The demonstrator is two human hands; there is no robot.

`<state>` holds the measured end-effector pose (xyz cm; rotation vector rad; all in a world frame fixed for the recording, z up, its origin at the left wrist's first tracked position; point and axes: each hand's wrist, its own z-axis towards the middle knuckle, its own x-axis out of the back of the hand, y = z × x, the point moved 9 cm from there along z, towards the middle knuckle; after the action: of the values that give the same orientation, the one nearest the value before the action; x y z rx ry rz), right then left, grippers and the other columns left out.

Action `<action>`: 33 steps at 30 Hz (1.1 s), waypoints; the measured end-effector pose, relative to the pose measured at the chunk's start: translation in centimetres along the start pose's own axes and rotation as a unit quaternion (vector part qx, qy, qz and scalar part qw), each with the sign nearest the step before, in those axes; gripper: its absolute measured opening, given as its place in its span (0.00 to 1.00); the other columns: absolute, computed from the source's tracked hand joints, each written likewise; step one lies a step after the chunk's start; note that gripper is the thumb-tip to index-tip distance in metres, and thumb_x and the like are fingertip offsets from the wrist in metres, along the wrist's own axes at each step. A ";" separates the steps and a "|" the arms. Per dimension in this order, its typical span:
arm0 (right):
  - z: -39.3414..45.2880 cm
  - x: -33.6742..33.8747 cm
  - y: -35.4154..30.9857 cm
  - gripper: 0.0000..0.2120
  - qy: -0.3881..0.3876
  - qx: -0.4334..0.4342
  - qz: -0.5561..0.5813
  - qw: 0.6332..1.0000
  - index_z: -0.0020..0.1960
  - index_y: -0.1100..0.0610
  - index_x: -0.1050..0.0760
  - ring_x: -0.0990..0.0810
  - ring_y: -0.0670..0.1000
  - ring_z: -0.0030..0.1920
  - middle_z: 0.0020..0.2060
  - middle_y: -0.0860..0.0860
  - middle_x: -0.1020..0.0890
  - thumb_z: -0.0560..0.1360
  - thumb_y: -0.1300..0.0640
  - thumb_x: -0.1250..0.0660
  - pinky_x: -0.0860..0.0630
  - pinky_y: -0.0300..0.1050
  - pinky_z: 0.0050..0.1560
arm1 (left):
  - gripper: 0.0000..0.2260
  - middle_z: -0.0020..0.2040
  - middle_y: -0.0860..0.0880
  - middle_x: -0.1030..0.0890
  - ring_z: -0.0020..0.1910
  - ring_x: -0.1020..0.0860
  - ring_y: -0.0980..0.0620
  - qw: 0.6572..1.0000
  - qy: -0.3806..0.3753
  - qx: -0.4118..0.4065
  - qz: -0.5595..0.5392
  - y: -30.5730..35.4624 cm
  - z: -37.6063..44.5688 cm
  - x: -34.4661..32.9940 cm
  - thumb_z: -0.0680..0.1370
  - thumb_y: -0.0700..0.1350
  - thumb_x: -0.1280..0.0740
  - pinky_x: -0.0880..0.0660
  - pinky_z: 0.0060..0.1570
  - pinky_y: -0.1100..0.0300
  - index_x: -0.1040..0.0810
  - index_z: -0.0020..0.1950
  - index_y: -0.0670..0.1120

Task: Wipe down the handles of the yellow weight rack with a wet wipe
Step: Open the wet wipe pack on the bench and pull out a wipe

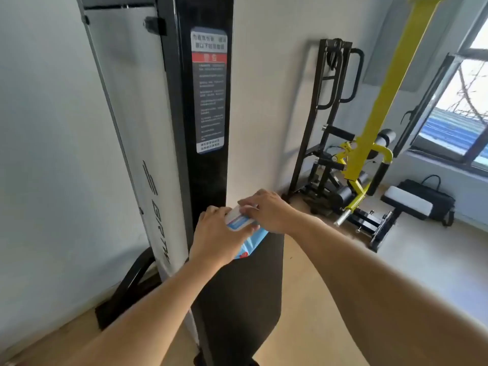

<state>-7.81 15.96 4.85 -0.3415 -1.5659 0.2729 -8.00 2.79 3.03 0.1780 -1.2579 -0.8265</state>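
Note:
A blue and white pack of wet wipes (244, 229) rests on the top edge of a black padded panel (243, 299) in the middle of the head view. My left hand (219, 236) grips the pack from the left side. My right hand (266, 208) lies over the pack's top, with its fingertips pinched at the white lid flap. The yellow weight rack (369, 133) stands at the right, its yellow beam running up to the ceiling. Its black foam handles (380, 173) show low near the floor, far from both hands.
A tall black column with a warning sticker (208, 91) and a white panel (137, 120) rises right behind the pack. A black frame rack (330, 101) leans on the far wall. A small bench (408, 203), a black bag (427, 196) and a window (462, 109) are at the right.

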 end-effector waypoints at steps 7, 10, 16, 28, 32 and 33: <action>-0.7 0.9 -2.7 0.17 -0.043 0.055 -0.049 0.996 0.73 0.48 0.31 0.30 0.49 0.64 0.62 0.43 0.26 0.85 0.51 0.46 0.34 0.40 0.66 | 0.34 0.58 0.54 0.20 0.54 0.20 0.52 0.994 -0.003 0.005 -0.109 -1.1 0.8 -0.8 0.67 0.70 0.29 0.18 0.53 0.52 0.32 0.66 0.56; -1.1 2.0 -1.6 0.15 -0.001 0.015 0.092 0.996 0.63 0.50 0.25 0.21 0.51 0.57 0.60 0.48 0.20 0.85 0.47 0.46 0.23 0.45 0.60 | 0.36 0.57 0.57 0.20 0.55 0.19 0.55 0.991 0.001 -0.016 -0.134 -0.5 0.7 -0.3 0.65 0.67 0.26 0.18 0.52 0.57 0.34 0.68 0.58; -2.5 2.3 3.2 0.17 0.043 -0.104 0.252 0.961 0.46 0.54 0.16 0.15 0.50 0.41 0.42 0.49 0.14 0.76 0.40 0.32 0.17 0.44 0.45 | 0.45 0.52 0.63 0.22 0.50 0.19 0.59 0.982 -0.004 -0.007 -0.191 0.1 -0.5 0.7 0.65 0.78 0.37 0.21 0.46 0.66 0.43 0.77 0.60; -3.0 2.7 -2.0 0.13 0.028 0.104 -0.088 0.990 0.62 0.45 0.19 0.22 0.48 0.52 0.54 0.45 0.20 0.78 0.46 0.32 0.22 0.46 0.56 | 0.55 0.61 0.62 0.22 0.59 0.22 0.57 0.998 0.007 -0.060 -0.018 1.1 -0.9 0.5 0.64 0.69 0.26 0.22 0.60 0.52 0.56 0.81 0.58; -2.4 1.9 -3.7 0.12 0.044 0.095 -0.112 0.988 0.53 0.42 0.15 0.22 0.47 0.46 0.46 0.42 0.16 0.75 0.39 0.32 0.20 0.48 0.48 | 0.61 0.60 0.62 0.21 0.58 0.22 0.58 0.998 0.025 -0.063 -0.015 1.3 -1.1 0.8 0.63 0.66 0.23 0.23 0.60 0.55 0.63 0.81 0.56; -2.2 1.7 -3.9 0.12 0.048 0.080 -0.112 0.989 0.51 0.43 0.15 0.21 0.47 0.44 0.44 0.43 0.16 0.75 0.39 0.32 0.19 0.48 0.47 | 0.62 0.60 0.62 0.21 0.58 0.22 0.58 0.998 0.024 -0.061 -0.020 1.3 -1.0 0.8 0.63 0.66 0.23 0.22 0.60 0.55 0.65 0.80 0.57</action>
<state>-5.82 12.89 7.95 -0.0525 -1.4626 0.2028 -6.46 2.85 4.02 0.1246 -1.1577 -0.9266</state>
